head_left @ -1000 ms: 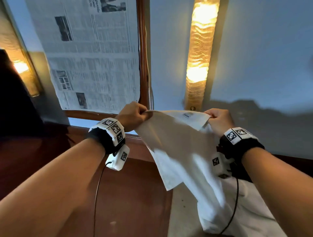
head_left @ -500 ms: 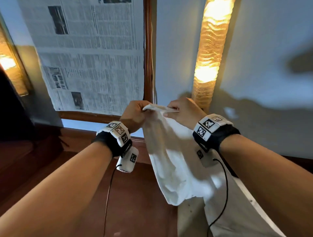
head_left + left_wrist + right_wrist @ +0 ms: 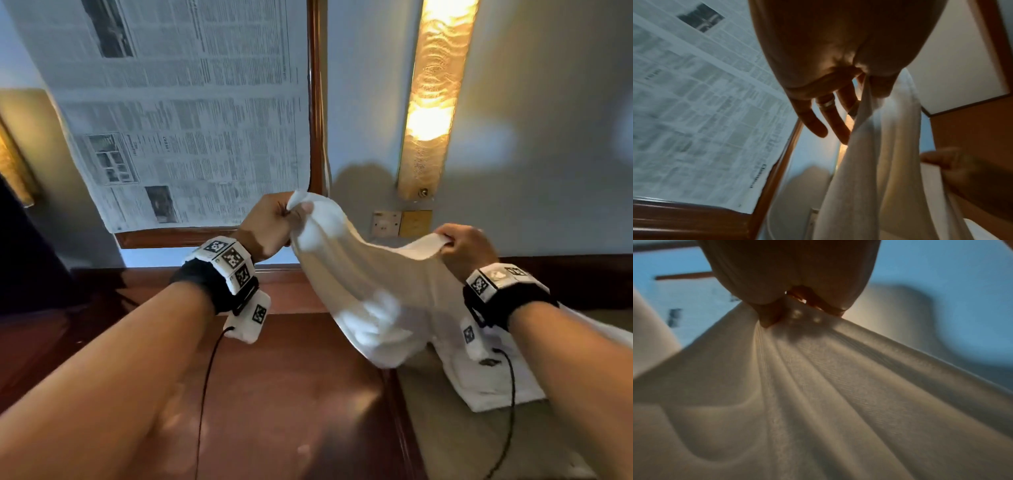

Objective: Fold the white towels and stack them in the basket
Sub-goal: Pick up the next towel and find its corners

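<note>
A white towel (image 3: pixel 370 284) hangs in the air between both hands, above a dark wooden surface. My left hand (image 3: pixel 274 226) pinches its bunched upper corners between thumb and forefinger; in the left wrist view the other fingers (image 3: pixel 818 120) point loosely down beside the towel (image 3: pixel 875 162). My right hand (image 3: pixel 462 243) pinches the towel's far edge, lower and to the right. The right wrist view is filled by the towel (image 3: pixel 818 394) fanning out from my pinching fingertips (image 3: pixel 770 318). More white cloth (image 3: pixel 486 380) lies on the beige surface under my right wrist. No basket is in view.
A reddish wooden surface (image 3: pixel 274 394) lies below my left arm, a beige surface (image 3: pixel 462 445) to its right. Newspaper (image 3: pixel 191 113) covers a framed window ahead. A lit wall lamp (image 3: pixel 435 96) and a wall socket (image 3: pixel 387 224) are on the blue wall.
My hands came together at the towel's top, then parted: the right hand has slid right and down along the towel's edge while the left keeps the gathered corners. The head view has tilted down.
</note>
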The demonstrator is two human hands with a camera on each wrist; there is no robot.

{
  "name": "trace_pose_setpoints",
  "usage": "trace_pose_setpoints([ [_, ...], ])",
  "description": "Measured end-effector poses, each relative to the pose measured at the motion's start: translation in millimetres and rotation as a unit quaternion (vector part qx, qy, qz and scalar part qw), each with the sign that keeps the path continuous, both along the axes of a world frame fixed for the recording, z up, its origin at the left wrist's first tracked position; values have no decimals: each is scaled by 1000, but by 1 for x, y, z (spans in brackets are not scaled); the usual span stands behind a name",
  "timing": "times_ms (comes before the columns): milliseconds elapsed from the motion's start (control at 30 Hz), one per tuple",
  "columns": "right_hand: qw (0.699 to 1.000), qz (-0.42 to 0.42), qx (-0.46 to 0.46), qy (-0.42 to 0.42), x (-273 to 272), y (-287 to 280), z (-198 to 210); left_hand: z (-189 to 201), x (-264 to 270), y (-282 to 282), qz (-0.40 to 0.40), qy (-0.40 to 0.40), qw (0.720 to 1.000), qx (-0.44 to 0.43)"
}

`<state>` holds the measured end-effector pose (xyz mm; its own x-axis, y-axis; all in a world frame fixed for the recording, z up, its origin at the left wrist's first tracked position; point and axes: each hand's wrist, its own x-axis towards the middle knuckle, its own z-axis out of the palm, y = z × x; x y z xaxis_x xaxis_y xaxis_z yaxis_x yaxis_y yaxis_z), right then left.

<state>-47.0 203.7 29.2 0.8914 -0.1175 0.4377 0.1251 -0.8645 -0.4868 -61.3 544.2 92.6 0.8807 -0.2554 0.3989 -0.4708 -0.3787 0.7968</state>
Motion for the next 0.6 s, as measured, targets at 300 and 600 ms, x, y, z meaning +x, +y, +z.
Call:
trace_pose_setpoints([
  [300, 966, 154, -2, -206, -53, 101, 84, -12, -12, -59, -169, 1, 983, -75],
  [600, 988, 104, 8, -115, -94, 71, 2, -22, -19, -77, -136, 9, 981, -138],
])
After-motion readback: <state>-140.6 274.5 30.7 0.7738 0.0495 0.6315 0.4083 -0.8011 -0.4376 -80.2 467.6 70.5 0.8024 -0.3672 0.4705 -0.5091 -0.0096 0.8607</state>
